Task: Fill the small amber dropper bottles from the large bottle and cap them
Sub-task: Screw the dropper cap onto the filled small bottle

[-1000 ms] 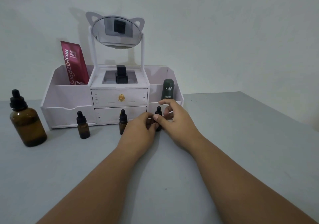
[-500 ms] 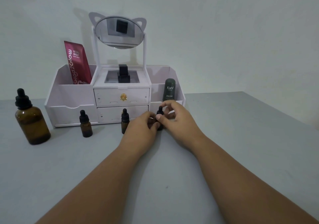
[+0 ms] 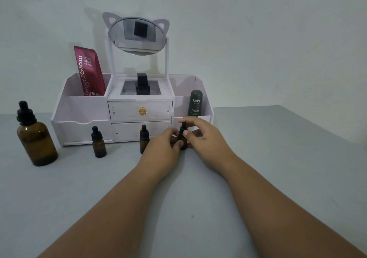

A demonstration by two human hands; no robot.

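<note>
Three small amber dropper bottles stand in a row before the organizer, all with black dropper caps on. My left hand (image 3: 163,148) grips the body of the rightmost small bottle (image 3: 183,136), which stands on the table. My right hand (image 3: 204,140) pinches that bottle's black dropper cap between thumb and forefinger. The middle small bottle (image 3: 144,138) stands just left of my left hand, partly hidden by it. The left small bottle (image 3: 98,142) stands apart. The large amber bottle (image 3: 35,138), capped with a black dropper, stands at the far left.
A white vanity organizer (image 3: 83,108) with drawers and a cat-ear mirror (image 3: 138,36) stands against the wall behind the bottles. It holds a red sachet (image 3: 89,71), a black bottle (image 3: 142,86) and a dark green tube (image 3: 195,102). The grey table (image 3: 278,158) spreads to the right and front.
My right hand's thumb and forefinger have closed higher onto the dropper cap of the rightmost small bottle. My left hand has stayed on the bottle's body. The bottles have not moved.
</note>
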